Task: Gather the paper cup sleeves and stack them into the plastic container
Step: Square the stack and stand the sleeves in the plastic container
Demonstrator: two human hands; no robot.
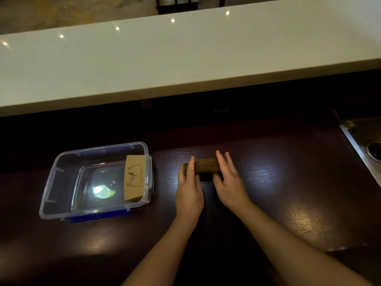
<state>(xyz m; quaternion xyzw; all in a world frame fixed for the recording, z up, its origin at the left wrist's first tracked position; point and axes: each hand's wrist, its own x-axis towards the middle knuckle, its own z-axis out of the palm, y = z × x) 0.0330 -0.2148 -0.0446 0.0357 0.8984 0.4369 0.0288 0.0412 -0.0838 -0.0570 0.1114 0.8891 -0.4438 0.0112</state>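
Observation:
A thick stack of brown paper cup sleeves (pixel 207 165) stands on edge on the dark wooden counter. My left hand (pixel 190 186) presses against its left end and my right hand (pixel 229 180) against its right end, so both hands clasp the stack between them. To the left sits a clear plastic container (pixel 61 182) with blue clips. Inside it, a few printed sleeves (pixel 134 178) lean against its right wall.
A white raised countertop (pixel 185 58) runs across the back above the dark counter (pixel 288 193). A steel sink (pixel 367 145) with a drain sits at the right edge. Chair legs show at the top.

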